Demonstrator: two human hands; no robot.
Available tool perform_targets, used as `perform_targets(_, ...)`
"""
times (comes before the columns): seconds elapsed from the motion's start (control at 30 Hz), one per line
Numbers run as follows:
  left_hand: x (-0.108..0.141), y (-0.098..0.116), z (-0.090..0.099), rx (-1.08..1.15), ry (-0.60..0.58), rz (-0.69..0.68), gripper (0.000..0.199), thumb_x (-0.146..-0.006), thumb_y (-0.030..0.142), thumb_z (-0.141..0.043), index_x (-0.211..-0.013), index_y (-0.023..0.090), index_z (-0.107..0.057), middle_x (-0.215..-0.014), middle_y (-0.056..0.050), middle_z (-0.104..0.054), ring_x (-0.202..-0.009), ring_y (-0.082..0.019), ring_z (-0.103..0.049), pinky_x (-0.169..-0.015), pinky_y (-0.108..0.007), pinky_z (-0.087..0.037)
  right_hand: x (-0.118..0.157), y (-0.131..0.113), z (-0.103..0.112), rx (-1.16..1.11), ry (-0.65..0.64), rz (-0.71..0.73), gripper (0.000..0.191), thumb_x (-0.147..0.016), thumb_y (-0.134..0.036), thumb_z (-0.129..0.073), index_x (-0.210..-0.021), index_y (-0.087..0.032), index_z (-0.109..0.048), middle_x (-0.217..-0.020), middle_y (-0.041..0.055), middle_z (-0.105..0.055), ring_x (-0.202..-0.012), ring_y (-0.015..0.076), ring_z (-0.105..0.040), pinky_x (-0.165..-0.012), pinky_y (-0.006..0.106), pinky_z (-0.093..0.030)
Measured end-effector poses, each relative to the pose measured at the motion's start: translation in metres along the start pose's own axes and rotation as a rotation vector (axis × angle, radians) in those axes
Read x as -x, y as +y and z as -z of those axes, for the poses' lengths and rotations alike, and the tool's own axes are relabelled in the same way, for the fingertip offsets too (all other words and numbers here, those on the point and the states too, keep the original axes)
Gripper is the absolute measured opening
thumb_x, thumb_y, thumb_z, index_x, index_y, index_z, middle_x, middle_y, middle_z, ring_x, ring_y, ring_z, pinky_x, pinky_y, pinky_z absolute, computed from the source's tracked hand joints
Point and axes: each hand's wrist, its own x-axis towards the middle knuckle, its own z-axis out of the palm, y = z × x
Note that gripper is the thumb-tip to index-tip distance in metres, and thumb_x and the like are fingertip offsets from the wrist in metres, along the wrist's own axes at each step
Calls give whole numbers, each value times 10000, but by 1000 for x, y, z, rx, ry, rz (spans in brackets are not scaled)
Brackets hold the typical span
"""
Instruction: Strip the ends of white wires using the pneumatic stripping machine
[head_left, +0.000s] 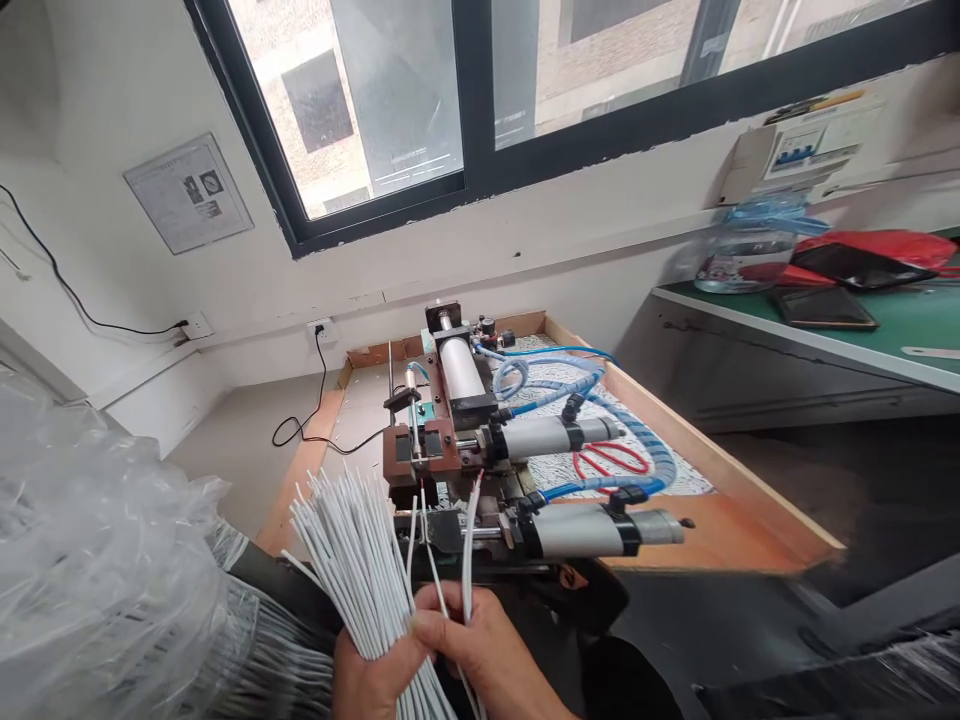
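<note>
My left hand is closed around a thick bundle of white wires, whose cut ends fan out up and to the left. Beside it, my right hand pinches a few separate white wires between thumb and fingers. Their tips point toward a pneumatic machine with metal cylinders; one wire tip reaches close to its jaws. A reddish end shows on the wire at the right. The two hands touch or nearly touch at the thumbs.
The machine stands in a wooden-edged tray strewn with white scraps. Blue air hoses loop at its right. Plastic-wrapped wire bundles lie at left. A green table holds a large plastic bottle and a red bag.
</note>
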Motion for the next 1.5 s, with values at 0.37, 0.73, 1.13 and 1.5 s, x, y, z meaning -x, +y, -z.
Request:
perform_targets(0.37,4,2,-3,-173,94,-130,253,-448,309,-721,-616,124,-682,-608,-89,-690,-673,-305,-621,-617,-344,-465,2,9,4,229,77,226,171,-618,-302,-650,-582,-136,-635,-558,12,-552,-578,151,-470,-571,250,-370)
perform_targets(0.73,6,-2,2,-151,46,-140,228,-471,303,-680,-614,125,-678,-562,-73,-679,-627,-283,-622,-586,-334,-468,4,17,4,268,72,312,204,-645,-335,-633,-584,-142,-613,-583,11,-529,-593,147,-478,-589,256,-380)
perform_targets(1.13,0,-9,14,-53,209,-27,222,-415,237,-715,-588,125,-632,-495,-60,-667,-500,-245,-603,-519,-325,-443,8,30,16,-32,75,-3,363,-574,-485,-664,-595,-134,-576,-449,-47,-438,-358,30,-302,-362,176,-181)
perform_targets(1.5,2,-7,9,-115,170,-26,244,-430,296,-722,-592,128,-652,-516,-61,-668,-534,-262,-607,-542,-342,-450,8,7,7,-106,41,-120,281,-607,-411,-652,-663,-140,-600,-400,-88,-330,-348,28,-205,-349,171,-120)
